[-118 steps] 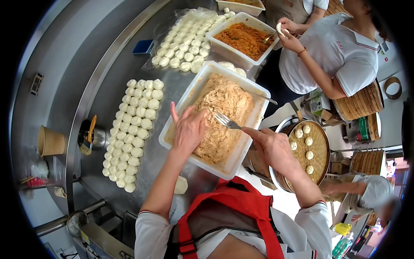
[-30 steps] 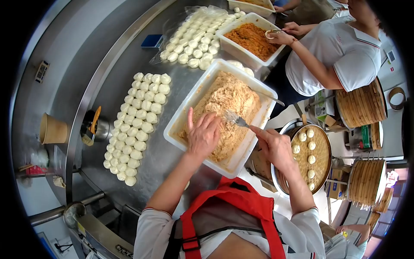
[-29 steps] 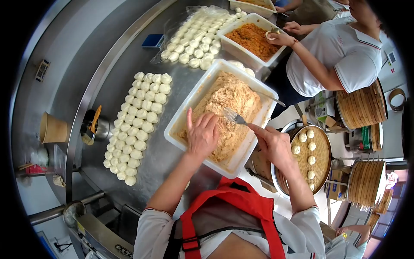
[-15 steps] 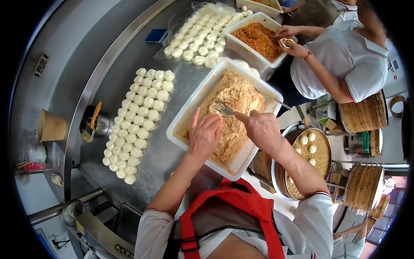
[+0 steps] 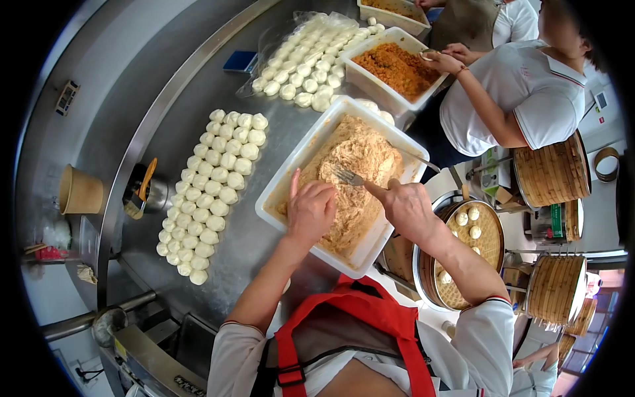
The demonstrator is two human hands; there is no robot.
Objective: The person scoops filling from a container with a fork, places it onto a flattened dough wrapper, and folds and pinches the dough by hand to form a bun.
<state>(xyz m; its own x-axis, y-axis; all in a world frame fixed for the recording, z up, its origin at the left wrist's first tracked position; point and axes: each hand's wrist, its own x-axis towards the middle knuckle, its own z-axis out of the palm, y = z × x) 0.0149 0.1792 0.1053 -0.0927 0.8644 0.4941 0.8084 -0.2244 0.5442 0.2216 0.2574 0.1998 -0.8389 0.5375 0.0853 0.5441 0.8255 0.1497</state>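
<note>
My right hand [image 5: 410, 206] grips a metal fork [image 5: 348, 176], its index finger stretched along the handle. The fork's tines touch the pale, pinkish minced filling [image 5: 362, 149] heaped in a white plastic tub [image 5: 275, 186]. Over the tub's left part is my left hand [image 5: 309, 210], its fingers curled and the thumb pointing up. Whatever lies in its palm is hidden from this side. A second metal handle [image 5: 423, 161] rests across the tub's right rim.
Rows of dough balls [image 5: 210, 185] lie on the steel table [image 5: 254, 228] to the left; more sit under plastic film [image 5: 301, 63]. A co-worker [image 5: 509, 99] stands beside a tub of orange filling [image 5: 397, 69]. At right, a bamboo steamer [image 5: 486, 245] holds several buns.
My left hand's fingers have curled in more, and my right hand with the fork has shifted slightly right and down. The co-worker's hands have moved up, away from the orange filling's middle.
</note>
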